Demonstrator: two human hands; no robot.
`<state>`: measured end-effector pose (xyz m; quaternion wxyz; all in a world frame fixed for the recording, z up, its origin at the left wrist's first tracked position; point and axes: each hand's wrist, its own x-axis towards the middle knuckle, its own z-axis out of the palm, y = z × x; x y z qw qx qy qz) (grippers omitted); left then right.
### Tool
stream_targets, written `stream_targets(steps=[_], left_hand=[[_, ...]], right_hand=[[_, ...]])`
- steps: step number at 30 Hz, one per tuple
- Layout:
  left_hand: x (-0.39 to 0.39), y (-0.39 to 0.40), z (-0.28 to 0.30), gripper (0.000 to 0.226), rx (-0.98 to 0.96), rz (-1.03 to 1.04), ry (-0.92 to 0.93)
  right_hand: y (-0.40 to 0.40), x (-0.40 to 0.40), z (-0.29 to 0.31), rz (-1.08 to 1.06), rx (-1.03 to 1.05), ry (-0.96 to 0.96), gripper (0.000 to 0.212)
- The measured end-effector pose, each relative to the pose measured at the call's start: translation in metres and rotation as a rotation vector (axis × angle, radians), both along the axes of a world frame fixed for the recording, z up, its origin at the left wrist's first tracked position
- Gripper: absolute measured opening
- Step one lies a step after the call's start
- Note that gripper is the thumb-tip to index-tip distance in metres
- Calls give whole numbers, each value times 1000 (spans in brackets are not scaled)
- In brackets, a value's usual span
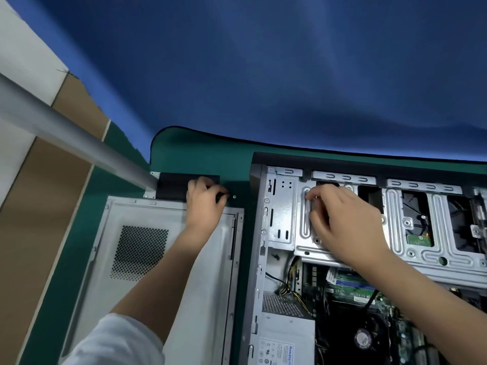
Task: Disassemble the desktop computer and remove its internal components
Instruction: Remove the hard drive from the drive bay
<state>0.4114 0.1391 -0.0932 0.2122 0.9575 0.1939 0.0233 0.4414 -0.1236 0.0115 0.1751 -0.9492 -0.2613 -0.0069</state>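
The open desktop case (pixel 279 222) lies on its side at the right, showing its metal drive cage (pixel 411 248), motherboard (pixel 353 291) and power supply (pixel 282 341). My right hand (pixel 345 222) rests on the cage's left end, its fingers curled and pinching a small dark part (pixel 319 214) that the hand mostly hides. To the left, my left hand (pixel 204 204) curls over the right end of a black drive unit (pixel 174 185) lying on the green mat (pixel 200 151). A loose screw (pixel 234 196) sits just beyond its fingertips.
The removed grey side panel (pixel 147 259) with a perforated vent lies flat at the left, under my left forearm. A grey pole (pixel 66 133) slants in from the upper left. A blue cloth (pixel 263 69) hangs behind the mat. Cables and a CPU fan (pixel 363 338) fill the case's lower part.
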Motion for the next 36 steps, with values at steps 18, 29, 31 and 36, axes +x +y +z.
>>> stream_targets(steps=[18,29,31,36], left_hand=[[-39,-34,77,9,-236,-8,-212],[-108,-184,129,11,-175,-506,-233],[-116,-207,119,13,-178,-543,-187],[-127,-233,97,24,103,-596,-45]], right_hand=[[-7,-3,4,-24,90,-3,11],[-108,-92,18,17,204,197,14],[-134,-108,14,-138,295,323,16],[-165,-138,11,-390,426,312,21]])
